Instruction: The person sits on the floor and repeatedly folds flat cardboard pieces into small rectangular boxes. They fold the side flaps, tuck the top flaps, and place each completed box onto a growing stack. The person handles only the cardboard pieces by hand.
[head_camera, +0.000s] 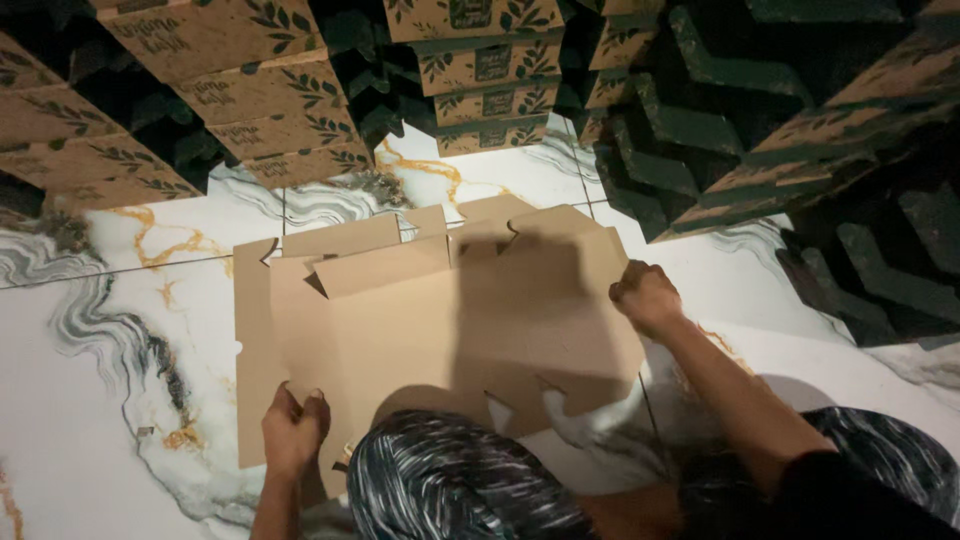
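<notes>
A flat brown cardboard box blank (440, 310) lies unfolded on the marble-patterned floor in front of me, its far flaps partly raised. My left hand (294, 430) grips its near left edge, fingers curled over the cardboard. My right hand (647, 297) is closed as a fist and presses on the blank's right edge. My knee in patterned dark fabric (450, 480) covers the near middle of the blank.
Stacks of folded brown boxes with green leaf prints (270, 100) rise at the back and left. More stacks (800, 130), in shadow, lean in at the right. White tile with grey and gold veins (90, 400) shows at the left.
</notes>
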